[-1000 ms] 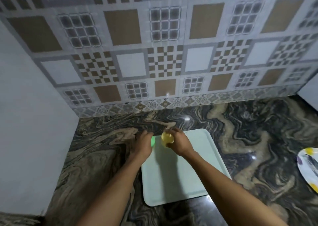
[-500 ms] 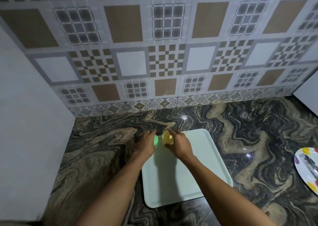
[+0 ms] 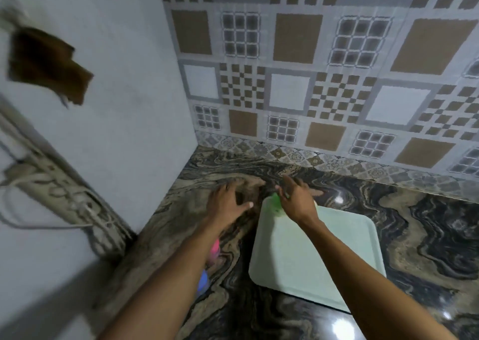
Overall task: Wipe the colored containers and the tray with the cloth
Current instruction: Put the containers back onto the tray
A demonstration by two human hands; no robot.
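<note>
Now left hand spread over counter, right hand released beside green container at tray corner.

Polished stone, matt plastic
Glossy marbled countertop reflects lights; at 5 o'clock, the pale tray looks smooth, matt plastic.

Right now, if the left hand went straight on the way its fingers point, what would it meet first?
Probably nothing before the tiled back wall: the left hand points across open marbled counter. The green container sits off to its right. Blur leaves height unclear.
</note>
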